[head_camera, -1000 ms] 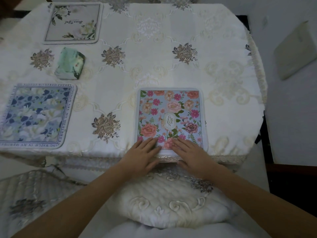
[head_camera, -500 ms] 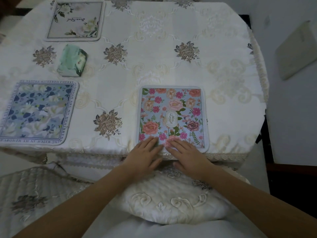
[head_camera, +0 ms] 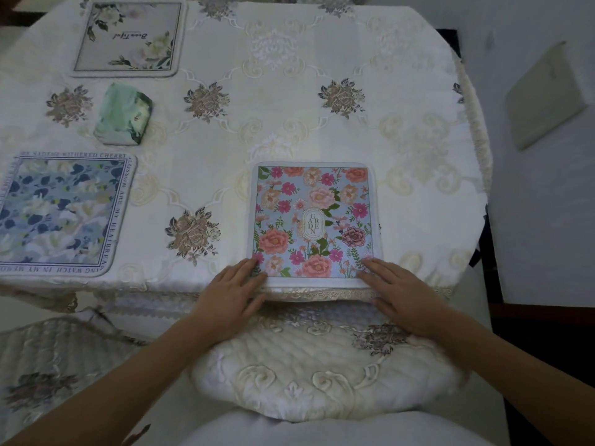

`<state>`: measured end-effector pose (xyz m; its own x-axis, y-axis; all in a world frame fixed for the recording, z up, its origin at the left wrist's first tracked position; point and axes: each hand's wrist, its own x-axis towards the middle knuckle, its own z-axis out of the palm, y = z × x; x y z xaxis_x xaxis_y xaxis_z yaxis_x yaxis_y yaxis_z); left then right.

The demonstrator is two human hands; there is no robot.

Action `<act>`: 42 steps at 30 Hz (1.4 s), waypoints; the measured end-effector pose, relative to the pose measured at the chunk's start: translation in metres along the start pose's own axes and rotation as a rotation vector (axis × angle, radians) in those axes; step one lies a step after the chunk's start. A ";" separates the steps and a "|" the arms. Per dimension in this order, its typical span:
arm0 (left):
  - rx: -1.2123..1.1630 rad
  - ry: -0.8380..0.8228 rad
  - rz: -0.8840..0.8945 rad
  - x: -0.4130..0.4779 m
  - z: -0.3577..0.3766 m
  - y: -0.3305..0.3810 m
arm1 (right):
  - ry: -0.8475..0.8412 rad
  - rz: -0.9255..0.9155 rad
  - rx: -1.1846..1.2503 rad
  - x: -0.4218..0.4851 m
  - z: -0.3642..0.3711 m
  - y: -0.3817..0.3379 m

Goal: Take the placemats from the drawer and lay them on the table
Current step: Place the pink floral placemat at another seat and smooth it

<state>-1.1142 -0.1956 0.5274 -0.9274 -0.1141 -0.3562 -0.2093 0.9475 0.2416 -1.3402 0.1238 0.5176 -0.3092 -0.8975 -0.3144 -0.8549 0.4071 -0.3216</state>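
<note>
A pink-flowered placemat [head_camera: 314, 217] marked "GARDEN" lies flat at the near edge of the table [head_camera: 289, 101], which wears a cream embroidered cloth. My left hand [head_camera: 233, 292] rests with straight fingers on the mat's near left corner. On the near right corner my right hand [head_camera: 397, 289] lies the same way. A blue-and-white flowered placemat [head_camera: 62, 212] lies at the left edge. A pale grey placemat [head_camera: 130, 37] with white flowers lies at the far left.
A green wrapped tissue pack [head_camera: 124, 115] sits between the two left placemats. A cream quilted chair cushion [head_camera: 322, 371] is right below my hands, and another chair cushion [head_camera: 48, 365] stands at lower left. A pale box [head_camera: 547, 94] lies on the floor at right.
Both hands have slid apart along the pink mat's near edge, from side by side at its middle to its two near corners. The mat has stayed in place.
</note>
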 end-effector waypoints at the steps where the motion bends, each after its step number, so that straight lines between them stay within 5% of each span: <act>1: 0.000 -0.004 -0.008 0.000 0.002 0.001 | 0.019 0.019 -0.002 0.000 0.001 0.001; 28: -0.113 0.151 -0.248 0.191 -0.056 -0.035 | 0.205 0.383 0.066 0.177 -0.071 0.061; 42: -0.074 0.110 -0.087 0.224 -0.061 -0.003 | 0.173 0.320 0.117 0.215 -0.067 0.024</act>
<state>-1.3398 -0.2418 0.5020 -0.9324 -0.2303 -0.2786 -0.3085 0.9087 0.2811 -1.4550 -0.0713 0.5022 -0.6273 -0.7329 -0.2632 -0.6533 0.6792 -0.3345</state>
